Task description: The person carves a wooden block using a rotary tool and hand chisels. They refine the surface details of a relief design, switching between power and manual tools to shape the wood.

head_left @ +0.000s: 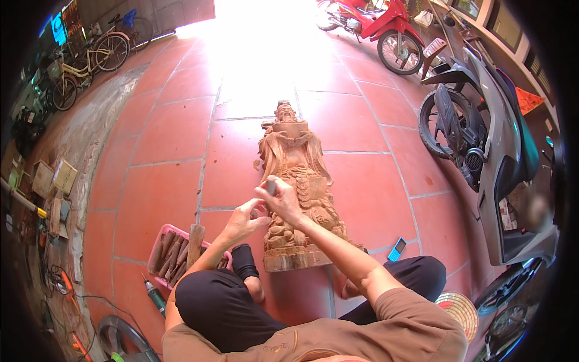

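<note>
A carved wooden statue (295,154) of a robed, bearded figure lies on the floor in front of me, its base toward me and its head away. My right hand (283,202) is closed round a small grey piece (271,187) over the statue's left edge, its exact kind unclear. Just below and to the left, my left hand (246,219) has its fingers curled close to the right wrist. Something greyish shows at those fingertips, too small to name. Whether either hand touches the wood cannot be made out.
A pink basket (167,229) of wood-handled tools stands by my left knee, a green power tool (155,297) beside it. Near my right knee lie a blue phone (397,249) and a woven hat (459,311). Motorbikes (476,133) line the right; bicycles (90,60) stand far left.
</note>
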Demonstrator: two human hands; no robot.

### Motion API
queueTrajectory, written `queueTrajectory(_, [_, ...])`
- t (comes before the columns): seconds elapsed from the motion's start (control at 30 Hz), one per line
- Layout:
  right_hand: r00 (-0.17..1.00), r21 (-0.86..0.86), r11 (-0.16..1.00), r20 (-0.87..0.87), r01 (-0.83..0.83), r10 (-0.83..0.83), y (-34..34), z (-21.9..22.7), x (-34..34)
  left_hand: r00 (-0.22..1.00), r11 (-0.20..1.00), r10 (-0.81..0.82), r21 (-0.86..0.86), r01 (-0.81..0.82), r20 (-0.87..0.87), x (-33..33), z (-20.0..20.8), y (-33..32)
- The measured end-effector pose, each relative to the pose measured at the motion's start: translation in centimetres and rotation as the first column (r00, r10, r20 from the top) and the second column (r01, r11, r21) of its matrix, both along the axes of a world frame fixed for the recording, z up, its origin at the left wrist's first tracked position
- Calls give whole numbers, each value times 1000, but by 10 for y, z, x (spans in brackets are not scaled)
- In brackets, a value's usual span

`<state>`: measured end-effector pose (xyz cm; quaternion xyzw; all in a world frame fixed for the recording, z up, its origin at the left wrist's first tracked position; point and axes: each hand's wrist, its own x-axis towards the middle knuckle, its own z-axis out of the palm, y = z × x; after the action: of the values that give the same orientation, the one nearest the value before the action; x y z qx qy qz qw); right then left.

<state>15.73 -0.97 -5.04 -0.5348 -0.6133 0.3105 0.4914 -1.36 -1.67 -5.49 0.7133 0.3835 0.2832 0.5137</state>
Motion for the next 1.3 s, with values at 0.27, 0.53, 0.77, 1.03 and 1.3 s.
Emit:
queueTrajectory(0.27, [925, 28, 955, 259, -296, 279, -17, 14, -15, 980, 985, 170, -15, -170, 98, 0, -34, -2])
queueTrajectory(0.53, [714, 100, 995, 697, -6, -66, 29, -18, 88, 861, 914, 373, -296, -277, 345, -30, -40, 4])
queueTrajectory(0.77, [808, 198, 978, 566, 60, -164, 31, -78, 140, 845, 879, 372, -439, -188, 383, -37, -68, -3])
queueTrajectory(1.03, [780, 86, 992, 613, 89, -123, 28, -93, 135, 807, 839, 447, -494, -230, 385, -32, -69, -7])
queueTrajectory(1.3, [801, 85, 990, 580, 117, -144, 29, -94, 134, 830, 897, 338, -420, -141, 443, -5, -72, -3])
